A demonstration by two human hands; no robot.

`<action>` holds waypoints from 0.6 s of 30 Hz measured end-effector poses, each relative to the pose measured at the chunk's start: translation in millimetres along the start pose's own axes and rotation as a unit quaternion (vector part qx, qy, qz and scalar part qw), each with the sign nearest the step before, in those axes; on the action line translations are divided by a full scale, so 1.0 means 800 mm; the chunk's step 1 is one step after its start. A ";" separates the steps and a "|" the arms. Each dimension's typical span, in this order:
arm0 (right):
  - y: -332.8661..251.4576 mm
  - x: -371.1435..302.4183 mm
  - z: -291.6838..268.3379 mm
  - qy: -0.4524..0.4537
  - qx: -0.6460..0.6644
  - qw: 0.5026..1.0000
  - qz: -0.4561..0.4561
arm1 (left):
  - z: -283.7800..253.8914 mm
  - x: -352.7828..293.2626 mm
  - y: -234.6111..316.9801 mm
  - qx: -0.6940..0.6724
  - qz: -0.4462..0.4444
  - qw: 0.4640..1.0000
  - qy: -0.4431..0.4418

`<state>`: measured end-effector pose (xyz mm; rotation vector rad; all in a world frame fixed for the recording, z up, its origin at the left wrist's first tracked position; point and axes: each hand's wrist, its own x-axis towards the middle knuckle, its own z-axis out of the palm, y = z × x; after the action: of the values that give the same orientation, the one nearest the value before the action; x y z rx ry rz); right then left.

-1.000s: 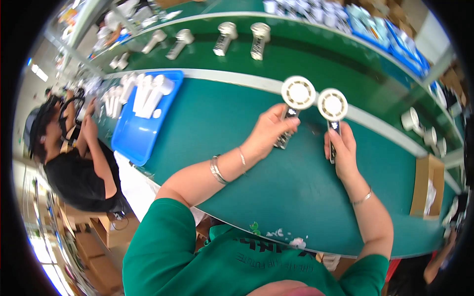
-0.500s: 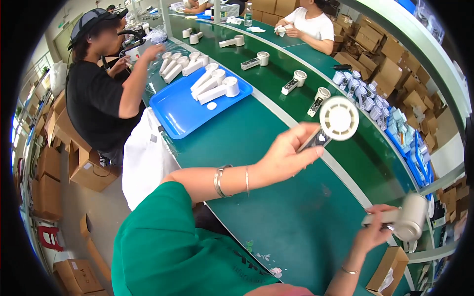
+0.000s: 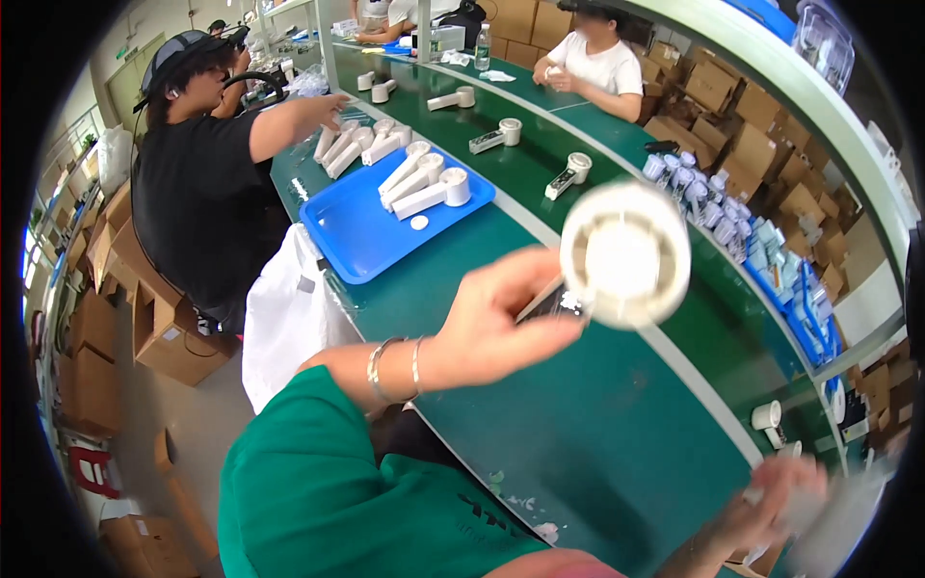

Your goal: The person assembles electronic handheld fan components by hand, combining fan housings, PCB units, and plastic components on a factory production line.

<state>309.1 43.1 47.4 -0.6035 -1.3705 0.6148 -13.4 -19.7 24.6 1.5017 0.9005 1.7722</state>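
Observation:
My left hand point(image 3: 511, 313) is closed round the dark-faced handle of a white round-headed handheld device point(image 3: 623, 255). Its round head, with a ring of slots around a pale disc, is raised over the green work surface and faces the camera. At the lower right, my right hand point(image 3: 776, 501) is smeared by motion. Its fingers appear wrapped round the handle of a second pale handheld device point(image 3: 853, 520), whose blurred shape runs toward the picture's rim. Near that hand, another white device point(image 3: 768, 416) lies on the green conveyor belt point(image 3: 540, 207).
A blue tray point(image 3: 361, 255) holds several white devices and a small white disc. More devices lie along the belt. A person in black point(image 3: 207, 207) sits at the left, another in white point(image 3: 597, 72) across the belt. Blue-tray stacks of parts point(image 3: 708, 197) line the right side.
My left hand has moved left and its device appears larger. The right hand has swung down and right with its device. The person in black now stretches an arm over the devices beside the tray.

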 end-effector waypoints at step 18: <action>0.048 -0.061 -0.028 -0.168 -0.168 0.895 0.377 | -0.036 -0.035 -0.045 -0.010 -0.106 0.994 0.031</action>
<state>325.0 34.5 -15.9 -1.3954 -1.5645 1.1534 -36.1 -25.7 -24.0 1.2924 1.0308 1.6753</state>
